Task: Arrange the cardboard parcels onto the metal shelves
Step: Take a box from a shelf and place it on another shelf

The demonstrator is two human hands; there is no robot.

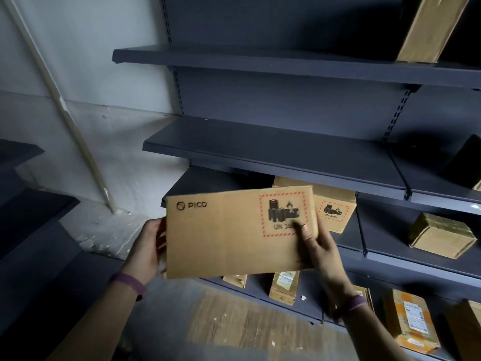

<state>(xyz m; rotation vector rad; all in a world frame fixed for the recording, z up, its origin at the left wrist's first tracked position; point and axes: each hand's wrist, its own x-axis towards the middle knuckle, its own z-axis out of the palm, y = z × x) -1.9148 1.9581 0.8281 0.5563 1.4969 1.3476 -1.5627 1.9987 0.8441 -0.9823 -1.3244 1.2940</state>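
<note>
Flat cardboard parcel (229,235) in the grip of left hand (152,246) and right hand (320,247), before smooth metal shelves (260,149)

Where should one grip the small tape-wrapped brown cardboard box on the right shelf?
Grip the small tape-wrapped brown cardboard box by its two opposite side faces, coming from the open front; the dark metal shelf just above it likely hinders a reach from the top.

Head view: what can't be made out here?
UN number's end on the box: covered by the right hand.
Fingers of the left hand: hidden behind the box.
Upper edge cuts off the top parcel.
Label on the bottom parcel: too small, blurred.
At the right edge, the black object: too dark, cut off.
</note>
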